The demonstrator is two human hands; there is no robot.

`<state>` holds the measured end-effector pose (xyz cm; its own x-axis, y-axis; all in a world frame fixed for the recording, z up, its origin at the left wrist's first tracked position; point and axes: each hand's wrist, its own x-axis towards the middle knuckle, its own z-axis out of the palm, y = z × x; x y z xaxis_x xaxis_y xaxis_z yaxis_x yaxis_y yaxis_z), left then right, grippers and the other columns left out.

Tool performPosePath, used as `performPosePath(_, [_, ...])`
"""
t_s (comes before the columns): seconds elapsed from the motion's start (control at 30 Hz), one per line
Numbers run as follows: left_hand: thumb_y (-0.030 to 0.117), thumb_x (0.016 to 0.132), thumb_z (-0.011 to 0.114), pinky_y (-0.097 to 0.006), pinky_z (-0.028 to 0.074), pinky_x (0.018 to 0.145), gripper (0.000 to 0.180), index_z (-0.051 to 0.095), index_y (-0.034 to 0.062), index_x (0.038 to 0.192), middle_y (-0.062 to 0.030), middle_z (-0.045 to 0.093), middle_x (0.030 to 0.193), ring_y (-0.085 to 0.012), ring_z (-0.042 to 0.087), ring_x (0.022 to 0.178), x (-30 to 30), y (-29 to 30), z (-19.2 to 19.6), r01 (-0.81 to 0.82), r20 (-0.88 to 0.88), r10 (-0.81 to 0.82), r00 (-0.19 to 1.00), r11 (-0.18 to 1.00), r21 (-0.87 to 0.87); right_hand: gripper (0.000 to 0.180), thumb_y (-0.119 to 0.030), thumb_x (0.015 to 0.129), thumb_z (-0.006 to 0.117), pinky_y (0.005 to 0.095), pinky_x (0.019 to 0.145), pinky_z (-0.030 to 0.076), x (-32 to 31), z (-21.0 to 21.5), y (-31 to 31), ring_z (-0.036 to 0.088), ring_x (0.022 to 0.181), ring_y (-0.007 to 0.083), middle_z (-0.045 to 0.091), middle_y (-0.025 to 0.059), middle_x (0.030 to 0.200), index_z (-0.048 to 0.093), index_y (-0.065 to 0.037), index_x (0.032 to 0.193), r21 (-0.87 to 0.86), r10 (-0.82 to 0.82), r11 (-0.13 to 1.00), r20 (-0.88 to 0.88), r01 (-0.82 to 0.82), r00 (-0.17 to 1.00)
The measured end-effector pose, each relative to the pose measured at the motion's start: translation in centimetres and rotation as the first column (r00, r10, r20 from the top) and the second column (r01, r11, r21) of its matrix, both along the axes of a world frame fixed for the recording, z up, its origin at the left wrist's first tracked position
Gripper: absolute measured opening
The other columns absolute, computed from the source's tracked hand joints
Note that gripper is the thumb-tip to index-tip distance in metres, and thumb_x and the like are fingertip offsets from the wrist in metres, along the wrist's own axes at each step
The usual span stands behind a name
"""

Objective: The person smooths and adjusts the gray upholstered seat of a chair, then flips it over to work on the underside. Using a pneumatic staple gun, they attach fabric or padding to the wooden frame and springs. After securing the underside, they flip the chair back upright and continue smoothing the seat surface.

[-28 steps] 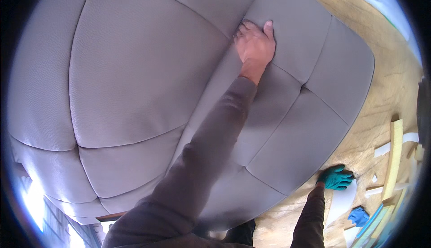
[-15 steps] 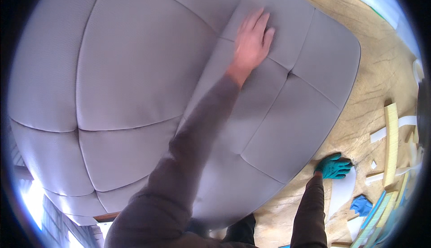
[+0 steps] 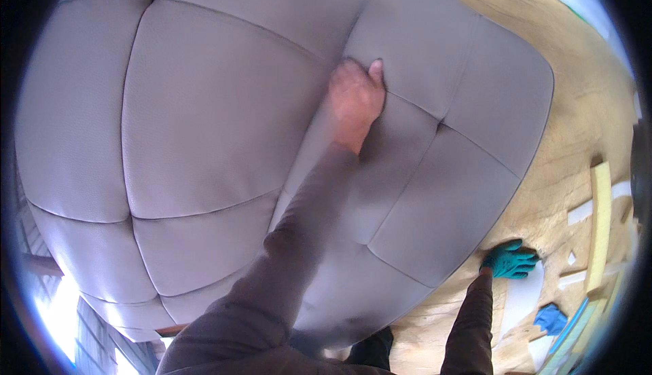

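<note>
**Two hands, one big grey cushion between seam and edge**

Two hands work at opposite parts of the large grey upholstered cushion [image 3: 224, 117], which fills most of the view and lies on a wooden desk [image 3: 577, 103]. Its long axis runs from the lower left toward the upper right, and stitched seams divide it into panels.

The left hand [image 3: 354, 100] is bare and presses down near the middle of the cushion, where a raised upper section meets a flatter quilted panel. Its fingers [image 3: 375, 71] are curled narrow and tucked into that seam, pointing away from the person; the hand is motion-blurred, so I cannot tell whether it pinches fabric or only pushes against it.

The right hand [image 3: 511, 261] wears a teal glove and rests on the desk just beside the cushion's lower right edge, fingers spread flat and holding nothing. The cushion lies to its left and above it.

Of the two, the left hand is the one on the cushion; the right is nearer the rim. Pale foam strips [image 3: 600, 219] and a blue scrap [image 3: 551, 318] lie near the gloved hand, apart from the cushion.
</note>
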<state>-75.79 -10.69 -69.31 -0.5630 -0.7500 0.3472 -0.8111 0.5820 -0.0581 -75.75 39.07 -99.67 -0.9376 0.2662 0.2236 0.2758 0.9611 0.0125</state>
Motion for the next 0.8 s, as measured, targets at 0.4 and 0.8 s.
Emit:
performPosePath(0.4, [0.050, 0.104, 0.052, -0.053, 0.038, 0.113, 0.074, 0.044, -0.0143, 0.140, -0.0315, 0.055, 0.135, -0.0455, 0.051, 0.129, -7.3, -2.0, -0.1, 0.134, -0.320, -0.126, 0.939, 0.991, 0.002, 0.080, -0.063, 0.110, 0.025, 0.0599, 0.123, 0.023, -0.8, 0.4, -0.1, 0.034, 0.154, 0.0403, 0.029, 0.0188, 0.171, 0.028, -0.005, 0.165, 0.142, -0.042, 0.990, 0.130, 0.023, 0.991])
performPosePath(0.8, [0.025, 0.096, 0.064, -0.056, 0.033, 0.120, 0.062, 0.046, 0.0020, 0.151, -0.0242, 0.047, 0.154, -0.0446, 0.043, 0.142, 26.2, 14.1, 4.6, 0.125, -0.180, -0.092, 0.979, 0.975, 0.183, 0.057, -0.025, 0.111, 0.045, 0.0807, 0.105, 0.036, 0.4, 3.5, -1.8, 0.041, 0.137, 0.0668, 0.037, 0.0473, 0.152, 0.028, 0.006, 0.157, 0.261, 0.337, 0.914, -0.066, -0.310, 0.939])
